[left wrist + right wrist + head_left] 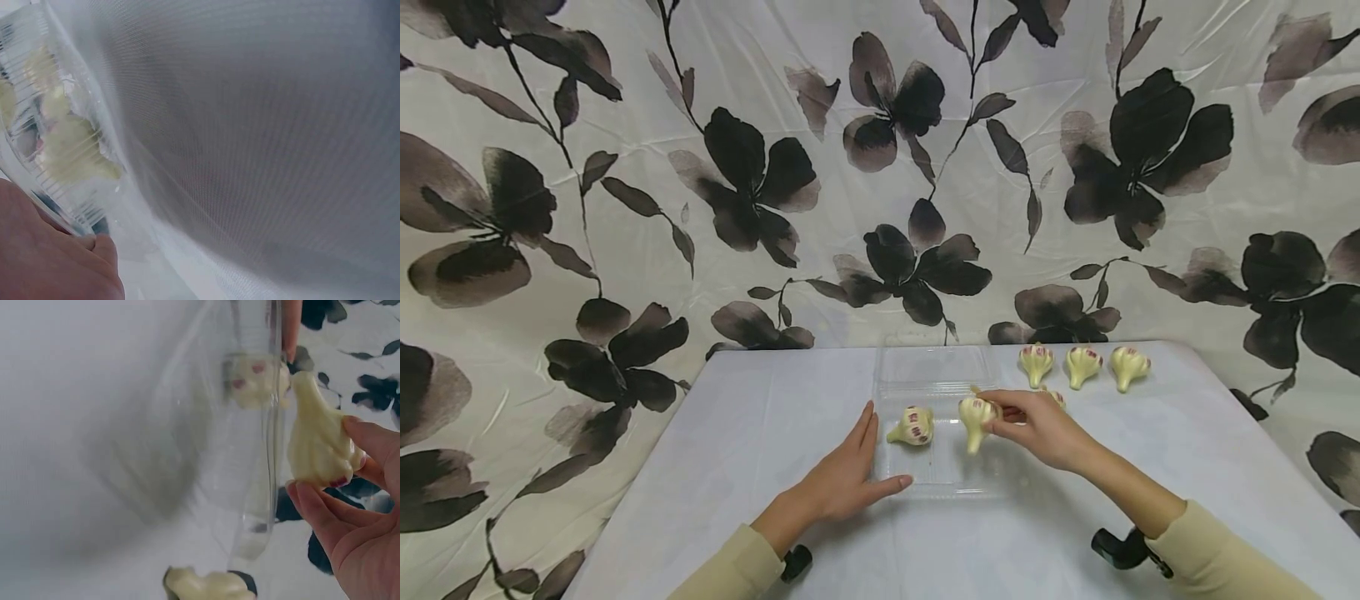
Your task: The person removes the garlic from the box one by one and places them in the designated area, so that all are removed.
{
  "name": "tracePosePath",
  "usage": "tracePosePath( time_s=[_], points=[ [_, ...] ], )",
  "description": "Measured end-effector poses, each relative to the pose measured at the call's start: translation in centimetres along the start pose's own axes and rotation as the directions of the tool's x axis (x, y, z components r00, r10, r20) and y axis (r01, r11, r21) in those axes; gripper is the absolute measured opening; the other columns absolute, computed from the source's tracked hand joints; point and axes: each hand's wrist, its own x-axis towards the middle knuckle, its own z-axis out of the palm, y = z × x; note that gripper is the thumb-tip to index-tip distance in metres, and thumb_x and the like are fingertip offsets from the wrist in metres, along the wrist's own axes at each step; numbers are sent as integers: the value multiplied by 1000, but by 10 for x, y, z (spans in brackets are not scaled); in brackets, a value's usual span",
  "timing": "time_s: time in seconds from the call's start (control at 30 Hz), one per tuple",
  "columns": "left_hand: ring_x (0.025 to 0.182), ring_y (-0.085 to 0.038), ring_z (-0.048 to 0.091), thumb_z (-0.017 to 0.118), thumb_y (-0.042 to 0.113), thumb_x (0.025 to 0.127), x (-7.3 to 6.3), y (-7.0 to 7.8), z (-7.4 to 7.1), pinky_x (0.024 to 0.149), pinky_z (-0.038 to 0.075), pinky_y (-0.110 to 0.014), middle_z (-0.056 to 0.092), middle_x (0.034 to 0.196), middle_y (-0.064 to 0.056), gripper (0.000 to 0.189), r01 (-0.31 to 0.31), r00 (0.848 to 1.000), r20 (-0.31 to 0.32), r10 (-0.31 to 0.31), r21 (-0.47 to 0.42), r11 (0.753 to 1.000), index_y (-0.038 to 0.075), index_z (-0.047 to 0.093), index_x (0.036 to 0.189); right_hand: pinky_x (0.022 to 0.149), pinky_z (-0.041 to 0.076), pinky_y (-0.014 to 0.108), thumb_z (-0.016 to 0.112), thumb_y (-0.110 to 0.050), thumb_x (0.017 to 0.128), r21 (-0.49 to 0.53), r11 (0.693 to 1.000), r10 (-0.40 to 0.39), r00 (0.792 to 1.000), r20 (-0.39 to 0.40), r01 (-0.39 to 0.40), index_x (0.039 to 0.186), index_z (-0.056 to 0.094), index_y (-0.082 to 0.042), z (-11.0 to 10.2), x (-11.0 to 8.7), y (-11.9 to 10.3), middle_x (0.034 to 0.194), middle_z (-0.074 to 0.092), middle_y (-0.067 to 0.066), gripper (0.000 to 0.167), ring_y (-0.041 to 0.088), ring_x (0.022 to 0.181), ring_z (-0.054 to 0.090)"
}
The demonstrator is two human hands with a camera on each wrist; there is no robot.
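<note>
My right hand pinches a pale garlic bulb between thumb and fingers, its stem pointing down toward the viewer, over the right half of a clear plastic container. In the right wrist view the held garlic bulb appears beside the container's wall. Another garlic bulb lies on its side in the container's left half, stem to the left. My left hand rests against the container's left side, fingers straight and thumb spread along the front edge. Through the ribbed wall, garlic shows blurred in the left wrist view.
Three garlic bulbs stand in a row at the table's back right. One more is partly hidden behind my right hand. The container's raised clear lid reaches toward the back edge. A floral cloth hangs behind the white table.
</note>
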Motion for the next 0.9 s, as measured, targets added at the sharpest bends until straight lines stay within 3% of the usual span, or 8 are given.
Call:
tracePosePath(
  time_s=[0.3, 0.9],
  points=[
    [155, -29, 19, 42, 89, 85, 0, 0, -1, 120, 32, -46, -9, 172, -10, 125, 3, 1000, 8, -3, 4, 1000, 0, 3, 163, 72, 56, 26, 76, -18, 95, -47, 998, 29, 998, -54, -32, 135, 66, 0, -34, -8, 7, 82, 63, -3, 46, 13, 82, 66],
    [155, -30, 20, 49, 83, 88, 1, 0, -2, 119, 33, -47, -7, 172, -11, 121, 2, 1000, -1, -2, -9, 1000, -1, 4, 163, 73, 57, 24, 75, -17, 95, -174, 979, 81, 986, -146, -106, 134, 64, 5, -85, -23, 41, 93, 67, 4, 46, 18, 90, 69]
  ],
)
